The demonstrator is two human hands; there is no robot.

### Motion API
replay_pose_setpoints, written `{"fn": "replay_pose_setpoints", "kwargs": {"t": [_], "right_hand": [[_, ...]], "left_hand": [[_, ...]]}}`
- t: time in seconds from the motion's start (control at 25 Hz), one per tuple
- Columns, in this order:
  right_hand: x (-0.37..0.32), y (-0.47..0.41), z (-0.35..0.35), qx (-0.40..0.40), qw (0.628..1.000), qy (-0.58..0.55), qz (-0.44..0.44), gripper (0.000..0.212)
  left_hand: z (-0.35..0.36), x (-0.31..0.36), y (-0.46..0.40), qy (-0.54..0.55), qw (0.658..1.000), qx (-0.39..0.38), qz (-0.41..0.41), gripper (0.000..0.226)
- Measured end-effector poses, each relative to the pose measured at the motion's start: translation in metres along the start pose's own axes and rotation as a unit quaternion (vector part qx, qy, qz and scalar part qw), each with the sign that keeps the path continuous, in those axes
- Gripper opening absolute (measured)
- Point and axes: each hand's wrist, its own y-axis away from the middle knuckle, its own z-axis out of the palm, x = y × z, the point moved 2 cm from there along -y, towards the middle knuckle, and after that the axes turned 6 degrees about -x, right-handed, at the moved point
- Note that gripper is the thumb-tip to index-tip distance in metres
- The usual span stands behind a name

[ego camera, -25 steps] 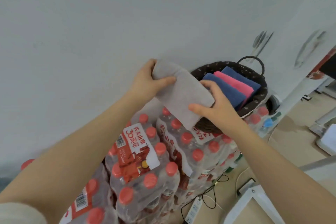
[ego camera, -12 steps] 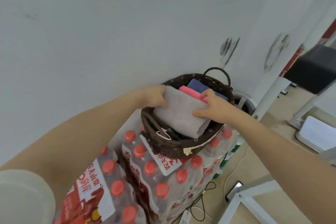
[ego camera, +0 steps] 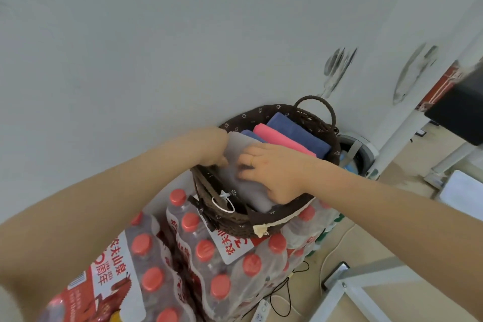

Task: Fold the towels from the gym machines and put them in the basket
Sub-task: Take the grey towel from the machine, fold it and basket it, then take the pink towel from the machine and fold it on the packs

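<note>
Grey towel, folded, sits at the near-left end of the dark wicker basket, and this looks like the placing step, right at its close. On the left, the left hand is at the towel's far-left edge against the basket wall; its fingers are hidden behind the cloth, so I cannot tell whether they grip or just steady. Moving right, the right hand lies over the towel's top with fingers curled down on it, thumb at the near edge, pressing it into its slot. Further right, a blue towel, a pink towel and another blue towel lie side by side, already in. The basket rests on shrink-wrapped packs of red-capped water bottles. Next, I reckon: a last pat flat, then both hands let go and lift straight out, gently, so the fold holds and the perched basket doesn't shift.
</note>
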Motion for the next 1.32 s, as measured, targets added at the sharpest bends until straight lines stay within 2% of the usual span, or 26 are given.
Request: {"fn": "replay_pose_setpoints", "kwargs": {"t": [0.08,0.12,0.2,0.28,0.4,0.52,0.68,0.76,0.84,0.92,0.96,1.04,1.12,1.16,1.32], "right_hand": [[0.0,-0.006,0.006,-0.034,0.999,0.016,0.02,0.072],[-0.002,-0.01,0.005,-0.06,0.997,0.029,0.034,0.074],[-0.009,-0.019,0.007,-0.102,0.991,0.062,0.059,0.073],[-0.014,-0.022,0.014,-0.126,0.983,0.109,0.077,0.073],[-0.011,-0.011,0.028,-0.146,0.97,0.158,0.116,0.073],[-0.002,-0.008,0.03,-0.151,0.973,0.119,0.126,0.078],[-0.007,-0.014,0.03,-0.108,0.986,0.08,0.102,0.067],[-0.009,-0.015,0.025,-0.068,0.992,0.031,0.097,0.059],[-0.011,-0.012,0.006,0.024,0.994,-0.078,0.078,0.048],[-0.012,-0.008,-0.02,0.128,0.973,-0.168,0.089,0.038],[-0.015,-0.008,-0.031,0.17,0.961,-0.188,0.11,0.032],[-0.026,-0.014,-0.052,0.238,0.937,-0.209,0.146,0.027],[-0.05,-0.028,-0.071,0.311,0.904,-0.254,0.148,0.022],[-0.07,-0.038,-0.081,0.324,0.898,-0.272,0.124,0.02],[-0.179,-0.088,-0.089,0.213,0.947,-0.238,-0.034,0.02]], "left_hand": [[0.006,0.004,0.013,-0.036,0.998,-0.029,0.047,0.044],[0.009,0.008,0.02,-0.033,0.994,-0.066,0.08,0.045],[0.013,0.014,0.026,0.012,0.976,-0.185,0.118,0.046],[0.014,0.015,0.027,0.054,0.953,-0.279,0.101,0.05],[0.018,0.013,0.024,0.09,0.947,-0.3,0.074,0.052],[0.018,0.011,0.022,0.08,0.949,-0.295,0.079,0.05],[0.018,0.011,0.019,0.068,0.961,-0.251,0.089,0.038],[0.018,0.01,0.021,0.061,0.973,-0.19,0.118,0.034],[0.014,0.002,0.03,0.06,0.983,-0.052,0.163,0.051],[0.012,-0.014,0.046,0.103,0.974,0.106,0.171,0.068],[0.015,-0.028,0.058,0.128,0.966,0.173,0.142,0.07],[0.028,-0.054,0.086,0.151,0.954,0.254,0.061,0.055],[0.055,-0.074,0.119,0.163,0.951,0.264,-0.011,0.032],[0.075,-0.083,0.139,0.177,0.948,0.261,-0.045,0.029],[0.165,-0.102,0.235,0.233,0.931,0.218,-0.177,0.028]]}}
